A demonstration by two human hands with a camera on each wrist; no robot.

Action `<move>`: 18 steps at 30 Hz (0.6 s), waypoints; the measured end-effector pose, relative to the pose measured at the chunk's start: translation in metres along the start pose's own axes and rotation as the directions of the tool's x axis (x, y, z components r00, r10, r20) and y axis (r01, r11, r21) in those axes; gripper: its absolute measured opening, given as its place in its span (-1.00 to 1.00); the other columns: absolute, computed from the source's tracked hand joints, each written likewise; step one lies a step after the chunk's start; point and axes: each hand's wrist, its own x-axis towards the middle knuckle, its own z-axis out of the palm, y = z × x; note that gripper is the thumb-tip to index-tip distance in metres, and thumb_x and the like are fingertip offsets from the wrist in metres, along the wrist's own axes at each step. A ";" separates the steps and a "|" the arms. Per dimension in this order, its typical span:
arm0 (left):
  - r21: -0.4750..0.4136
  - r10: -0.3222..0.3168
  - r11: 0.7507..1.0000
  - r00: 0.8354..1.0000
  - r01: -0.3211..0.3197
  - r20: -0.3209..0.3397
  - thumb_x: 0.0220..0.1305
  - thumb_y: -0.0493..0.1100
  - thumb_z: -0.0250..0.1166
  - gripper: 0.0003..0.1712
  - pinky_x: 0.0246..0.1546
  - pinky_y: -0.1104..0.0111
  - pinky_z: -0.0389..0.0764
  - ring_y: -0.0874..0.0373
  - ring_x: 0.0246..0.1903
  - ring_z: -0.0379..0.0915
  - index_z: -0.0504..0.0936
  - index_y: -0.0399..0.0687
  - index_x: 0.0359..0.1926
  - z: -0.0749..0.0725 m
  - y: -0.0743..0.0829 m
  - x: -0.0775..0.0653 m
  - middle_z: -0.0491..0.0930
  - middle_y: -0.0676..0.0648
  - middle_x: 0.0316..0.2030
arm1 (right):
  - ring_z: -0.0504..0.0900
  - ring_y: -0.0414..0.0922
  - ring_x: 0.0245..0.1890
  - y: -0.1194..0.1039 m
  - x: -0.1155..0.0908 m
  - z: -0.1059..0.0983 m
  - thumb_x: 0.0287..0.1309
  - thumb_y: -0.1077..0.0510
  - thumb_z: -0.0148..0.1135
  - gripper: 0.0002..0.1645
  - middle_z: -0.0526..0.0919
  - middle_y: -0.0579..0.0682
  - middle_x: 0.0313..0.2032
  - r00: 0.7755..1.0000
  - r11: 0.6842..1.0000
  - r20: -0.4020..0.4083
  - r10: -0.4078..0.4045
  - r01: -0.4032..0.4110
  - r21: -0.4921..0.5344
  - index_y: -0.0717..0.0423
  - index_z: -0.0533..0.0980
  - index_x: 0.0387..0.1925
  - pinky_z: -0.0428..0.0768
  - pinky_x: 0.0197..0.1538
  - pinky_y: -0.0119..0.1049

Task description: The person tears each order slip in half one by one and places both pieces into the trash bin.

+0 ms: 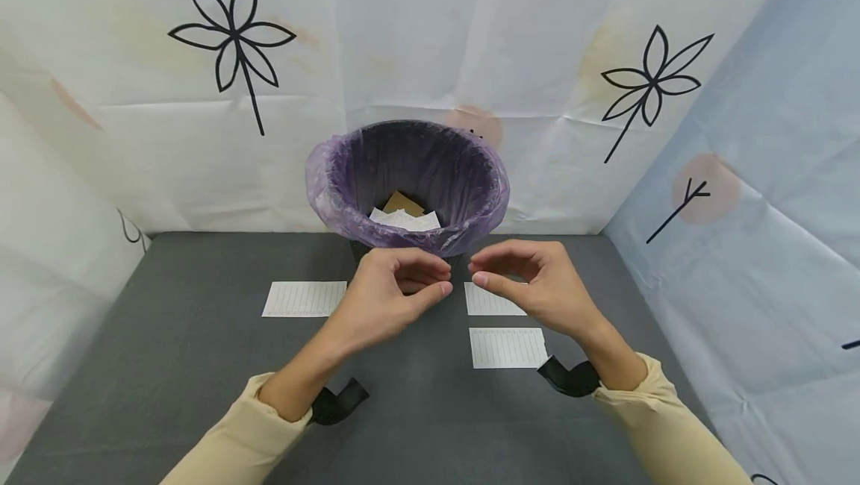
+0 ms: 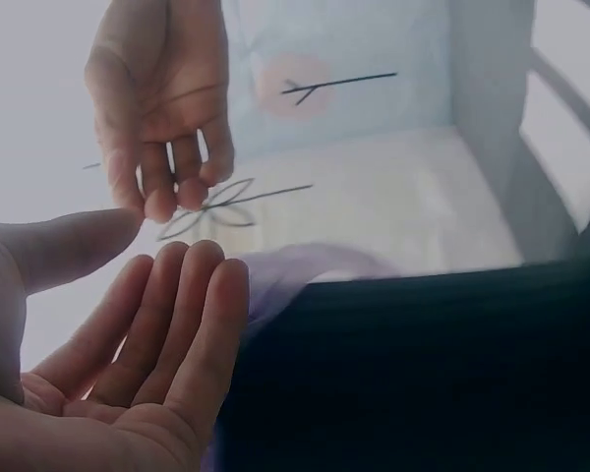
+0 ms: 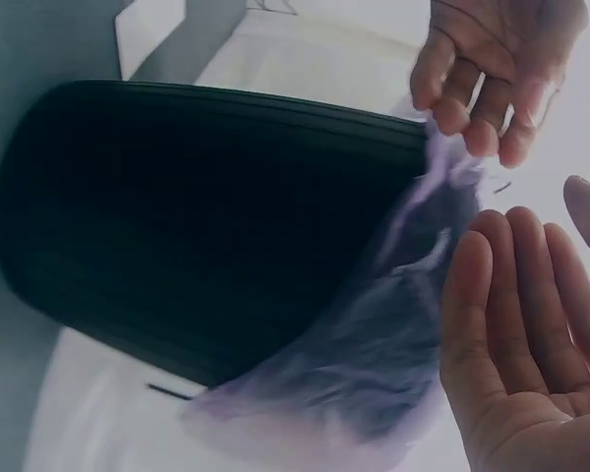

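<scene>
A dark trash bin [image 3: 197, 226] stands at the back of the table, its mouth lined with a purple plastic bag [image 1: 321, 179]. Crumpled white paper [image 1: 406, 221] and a brown piece [image 1: 402, 203] lie inside. My left hand [image 1: 398, 287] is just in front of the bin, its fingers softly bent and nothing between them and the thumb. Facing it across a small gap is my right hand [image 1: 531, 280], fingers likewise loosely bent and holding nothing. In the left wrist view both palms show bare. Neither hand is seen gripping the bag.
Ruled white cards lie on the grey table [image 1: 416, 425]: one card [image 1: 298, 298] to the left, and on the right a far card [image 1: 493, 300], partly behind the right hand, and a nearer card [image 1: 507, 348]. Patterned cloth [image 1: 403, 30] hangs behind the bin.
</scene>
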 end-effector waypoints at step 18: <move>0.053 -0.108 0.993 0.994 0.107 0.013 0.16 -0.28 0.52 -0.72 -0.07 0.19 0.68 0.02 -0.18 0.69 0.73 -0.24 -0.10 0.049 -0.094 -0.014 0.73 -0.08 -0.20 | 0.76 -0.13 -0.15 0.075 -0.056 -0.001 0.22 0.35 0.39 -0.73 0.73 0.22 -0.14 0.962 0.969 -0.123 0.244 -0.236 0.073 0.43 0.63 -0.07 0.68 -0.05 -0.31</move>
